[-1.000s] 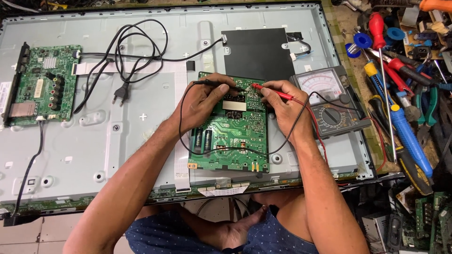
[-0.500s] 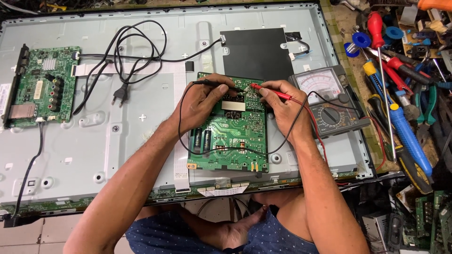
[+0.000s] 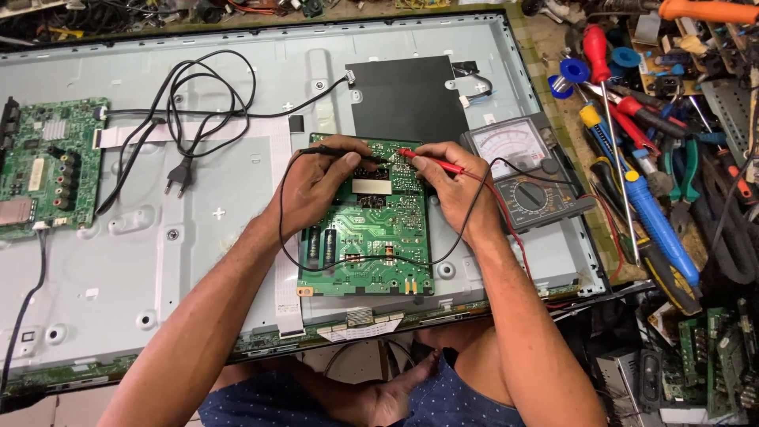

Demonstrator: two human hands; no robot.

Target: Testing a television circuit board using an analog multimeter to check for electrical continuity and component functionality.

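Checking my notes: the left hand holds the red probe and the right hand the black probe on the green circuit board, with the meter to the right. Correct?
Not quite: the head view shows the left hand holding the black probe and the right hand the red probe.

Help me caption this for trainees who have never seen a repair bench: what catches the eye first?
At centre, the left hand holds a black probe and the right hand a red probe on a green circuit board. It lies on a grey metal back panel. An analog meter sits to the right, beside a heap of screwdrivers.
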